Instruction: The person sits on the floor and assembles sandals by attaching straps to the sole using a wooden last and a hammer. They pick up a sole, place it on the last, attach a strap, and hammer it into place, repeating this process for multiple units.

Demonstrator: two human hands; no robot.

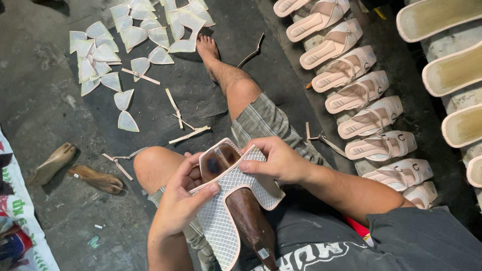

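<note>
In my lap lies a dark brown wooden shoe last with a white mesh shoe upper wrapped over it. My left hand grips the last and upper from the left, thumb pressing on the mesh edge. From the right, my right hand pinches the mesh's pink-trimmed edge near the last's toe end. Both hands press the piece against the last.
Several cut mesh pieces and thin strips lie on the dark floor ahead. Two spare wooden lasts sit at the left. A row of pink sandals and cream soles fills the right. My bare foot stretches forward.
</note>
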